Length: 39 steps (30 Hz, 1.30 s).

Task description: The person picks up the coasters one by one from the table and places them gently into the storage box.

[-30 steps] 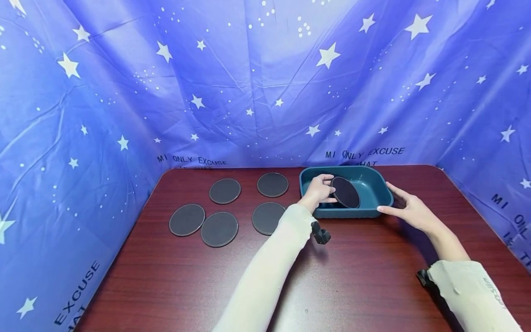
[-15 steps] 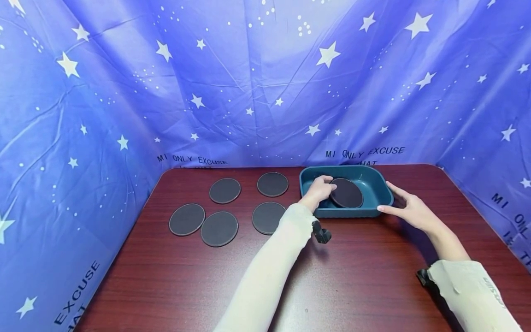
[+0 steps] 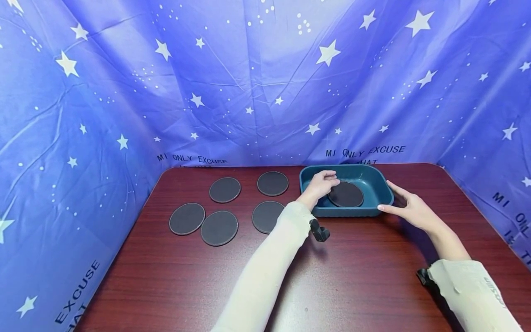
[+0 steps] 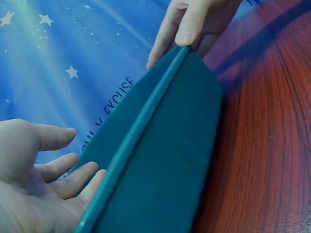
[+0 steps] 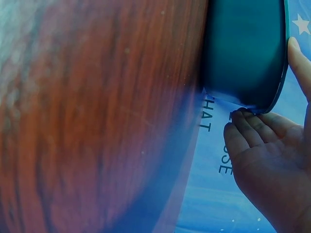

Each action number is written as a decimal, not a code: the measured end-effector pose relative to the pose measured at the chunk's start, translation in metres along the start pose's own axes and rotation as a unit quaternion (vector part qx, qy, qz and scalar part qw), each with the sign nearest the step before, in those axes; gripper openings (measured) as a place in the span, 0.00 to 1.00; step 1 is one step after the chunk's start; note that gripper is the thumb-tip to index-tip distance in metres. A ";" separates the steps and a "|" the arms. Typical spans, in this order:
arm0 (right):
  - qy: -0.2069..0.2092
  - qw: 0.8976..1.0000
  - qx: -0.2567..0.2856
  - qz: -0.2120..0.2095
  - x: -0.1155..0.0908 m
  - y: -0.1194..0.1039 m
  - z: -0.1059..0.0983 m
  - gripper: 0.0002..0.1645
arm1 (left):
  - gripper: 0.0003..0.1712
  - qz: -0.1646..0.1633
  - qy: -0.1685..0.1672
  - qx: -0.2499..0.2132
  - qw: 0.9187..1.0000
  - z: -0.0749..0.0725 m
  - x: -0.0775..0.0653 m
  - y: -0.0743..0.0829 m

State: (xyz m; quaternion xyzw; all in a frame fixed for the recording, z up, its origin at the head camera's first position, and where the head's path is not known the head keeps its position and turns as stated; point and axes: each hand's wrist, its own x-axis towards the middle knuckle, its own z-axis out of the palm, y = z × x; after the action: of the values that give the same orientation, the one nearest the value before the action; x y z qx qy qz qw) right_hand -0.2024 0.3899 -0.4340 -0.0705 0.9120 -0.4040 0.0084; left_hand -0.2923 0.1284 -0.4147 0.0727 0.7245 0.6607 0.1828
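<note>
A dark round coaster [image 3: 346,194] lies on the floor of a teal plastic bin [image 3: 379,210], partly covered by my left hand. Above it, inside the bin near its left end, my left hand [image 3: 319,187] has loosely extended fingers and holds nothing. The left wrist view shows that palm [image 4: 36,194] just over the bin's long rim. My right hand [image 3: 412,212] rests against the bin's right end, thumb on the front corner and fingers along the end wall. In the right wrist view those fingers [image 5: 257,131] look nearly straight against the bin.
Several more dark round coasters lie flat on the reddish-brown wooden table [image 3: 352,272], left of the bin. The closest coaster [image 3: 265,216] is partly hidden by the left sleeve [image 3: 265,272]. A blue star-printed curtain [image 3: 257,78] surrounds the table's back and sides.
The coaster in the bin went from tilted in my left fingers to lying lower and flatter. My left hand let it go and rose slightly. The right hand stayed put.
</note>
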 end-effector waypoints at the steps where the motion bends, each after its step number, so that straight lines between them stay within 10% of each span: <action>1: 0.000 1.000 0.000 0.001 0.000 0.000 0.000 0.53 | 0.25 0.002 -0.009 -0.009 1.000 -0.001 0.000 0.001; 39: -0.009 1.000 -0.008 0.001 -0.001 -0.002 -0.001 0.54 | 0.26 0.060 -0.096 -0.032 0.993 -0.063 -0.034 0.027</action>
State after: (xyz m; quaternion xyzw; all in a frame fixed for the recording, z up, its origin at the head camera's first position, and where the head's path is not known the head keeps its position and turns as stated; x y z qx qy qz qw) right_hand -0.2014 0.3896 -0.4315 -0.0735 0.9152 -0.3958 0.0168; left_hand -0.2876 0.0607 -0.3784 0.1727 0.6762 0.6836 0.2137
